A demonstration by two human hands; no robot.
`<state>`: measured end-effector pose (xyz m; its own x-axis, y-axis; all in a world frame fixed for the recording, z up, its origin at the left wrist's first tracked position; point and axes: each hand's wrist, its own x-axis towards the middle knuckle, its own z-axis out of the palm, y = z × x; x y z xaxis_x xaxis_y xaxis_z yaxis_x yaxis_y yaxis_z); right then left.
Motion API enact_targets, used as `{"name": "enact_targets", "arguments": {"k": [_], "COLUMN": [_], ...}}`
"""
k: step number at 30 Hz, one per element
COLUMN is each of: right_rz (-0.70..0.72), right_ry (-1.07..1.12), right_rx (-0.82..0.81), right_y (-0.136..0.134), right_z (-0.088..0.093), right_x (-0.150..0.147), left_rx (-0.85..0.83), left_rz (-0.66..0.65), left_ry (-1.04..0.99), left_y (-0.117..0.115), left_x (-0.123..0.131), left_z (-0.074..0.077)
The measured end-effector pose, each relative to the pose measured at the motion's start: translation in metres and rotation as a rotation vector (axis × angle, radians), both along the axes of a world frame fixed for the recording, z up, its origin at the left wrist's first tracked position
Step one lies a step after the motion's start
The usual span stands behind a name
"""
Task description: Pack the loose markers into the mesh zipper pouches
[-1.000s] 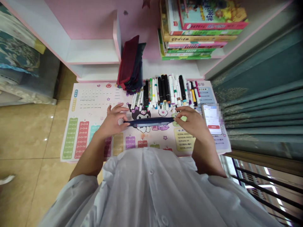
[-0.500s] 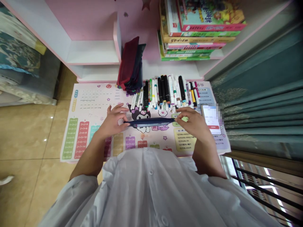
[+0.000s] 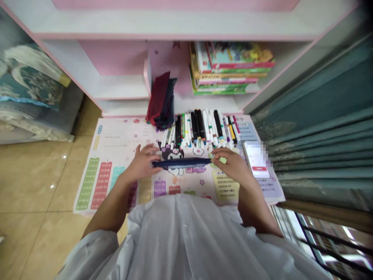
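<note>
Dark blue pouch: a slim, flat strip of fabric [image 3: 183, 162], stretched side to side above the near part of the desk [image 3: 122, 146], in front of the wearer's shirt [image 3: 180, 233].
Left hand: thumb and forefinger of the left hand [image 3: 145, 160] pinch the pouch's left end, the other fingers raised and spread.
Right hand: the right hand [image 3: 229, 162] pinches the opposite end, so the two hands stand apart with the pouch between them.
Markers: a loose row of markers [image 3: 199, 126] lies beyond the pouch, none in either hand.
Pouch pile: maroon and dark pouches [image 3: 159, 99] are heaped at the left end of the row.
Done so far: one pouch is in hand, and the markers lie side by side, roughly lined up.
Left over: the row lies outside the held pouch; whether that pouch is open or contains anything, I cannot tell.
Phone: a lit phone [image 3: 258, 159] lies beyond the right hand.
</note>
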<state>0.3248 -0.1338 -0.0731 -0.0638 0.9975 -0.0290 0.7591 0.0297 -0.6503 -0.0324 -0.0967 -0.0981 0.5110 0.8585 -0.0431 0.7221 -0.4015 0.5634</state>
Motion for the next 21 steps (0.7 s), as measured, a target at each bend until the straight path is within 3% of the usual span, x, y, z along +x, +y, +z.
{"name": "enact_targets", "arguments": {"k": [3, 8, 14, 18, 21], "right_rz": [-0.003, 0.054, 0.133, 0.148, 0.173], "right_ry": [0.003, -0.003, 0.049, 0.128, 0.193], "right_rx": [0.002, 0.021, 0.020, 0.084, 0.145], "right_y": [0.002, 0.000, -0.013, -0.016, -0.017], "right_z": [-0.005, -0.005, 0.012, 0.014, 0.004], "right_x": [0.001, -0.003, -0.028, -0.048, -0.060], "left_rx": [-0.085, -0.052, 0.045, 0.173, 0.191], "left_rz": [-0.085, -0.073, 0.016, 0.198, 0.540], "left_ry": [0.025, 0.007, 0.002, -0.163, -0.349], "left_y": [-0.001, -0.005, -0.012, -0.023, -0.033], "left_x": [0.005, 0.011, -0.007, -0.044, -0.080], "left_z": [-0.002, 0.001, 0.026, 0.046, 0.050]}}
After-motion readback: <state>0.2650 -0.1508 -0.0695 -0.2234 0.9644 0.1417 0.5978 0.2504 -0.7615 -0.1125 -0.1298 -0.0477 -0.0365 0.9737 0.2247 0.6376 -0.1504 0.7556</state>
